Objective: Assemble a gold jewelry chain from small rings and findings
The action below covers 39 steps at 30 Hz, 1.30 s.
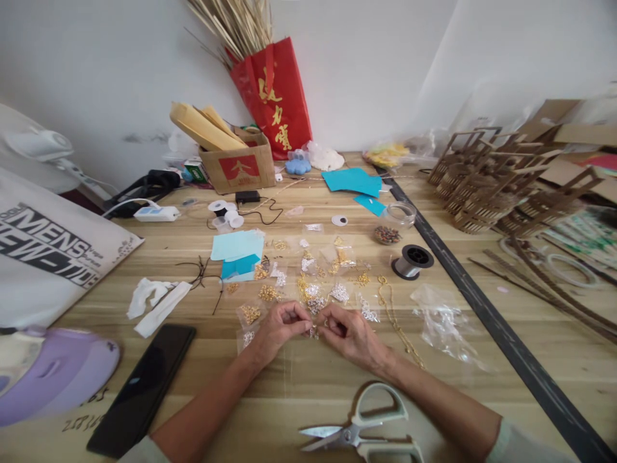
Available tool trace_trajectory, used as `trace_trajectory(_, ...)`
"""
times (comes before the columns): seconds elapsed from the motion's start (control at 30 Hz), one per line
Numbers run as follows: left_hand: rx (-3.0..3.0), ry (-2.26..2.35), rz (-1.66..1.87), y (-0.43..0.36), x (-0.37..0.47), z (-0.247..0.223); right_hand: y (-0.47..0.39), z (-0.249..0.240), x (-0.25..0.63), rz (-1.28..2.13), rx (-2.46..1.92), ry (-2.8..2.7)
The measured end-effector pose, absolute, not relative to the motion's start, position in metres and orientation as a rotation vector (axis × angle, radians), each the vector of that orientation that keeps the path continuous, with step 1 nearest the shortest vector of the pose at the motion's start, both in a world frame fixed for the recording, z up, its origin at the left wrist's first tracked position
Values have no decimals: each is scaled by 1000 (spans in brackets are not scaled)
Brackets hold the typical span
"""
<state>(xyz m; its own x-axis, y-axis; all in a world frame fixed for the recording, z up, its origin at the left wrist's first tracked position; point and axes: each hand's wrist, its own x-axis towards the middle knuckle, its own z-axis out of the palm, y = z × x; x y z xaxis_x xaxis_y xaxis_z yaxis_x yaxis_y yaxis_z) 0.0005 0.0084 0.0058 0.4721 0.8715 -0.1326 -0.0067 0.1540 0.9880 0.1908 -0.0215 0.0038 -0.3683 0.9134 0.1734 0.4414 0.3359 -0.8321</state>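
Left hand (284,329) and right hand (354,335) pinch narrowly, contents unclear; gold beads (268,294) lie loose, gold chain (396,326) linked, scissors (348,436) toward the bench (260,411)'s near edge

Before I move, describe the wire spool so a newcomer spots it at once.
Find the long dark strip slanting across the right of the wooden table. Left of it, between the clear container of beads and the crumpled plastic, stands the spool. Unlike them, it has a round black top and silvery wire wound below.
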Motion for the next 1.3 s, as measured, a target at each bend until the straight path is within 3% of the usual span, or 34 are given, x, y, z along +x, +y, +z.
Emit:
trace_trajectory(0.43,1421,810,969,6,3,8,-23,3,191,794,-1100,-1932)
trace_trajectory(1.3,1481,834,991,7,-1,2,-23,0,191,760,-1057,-1936)
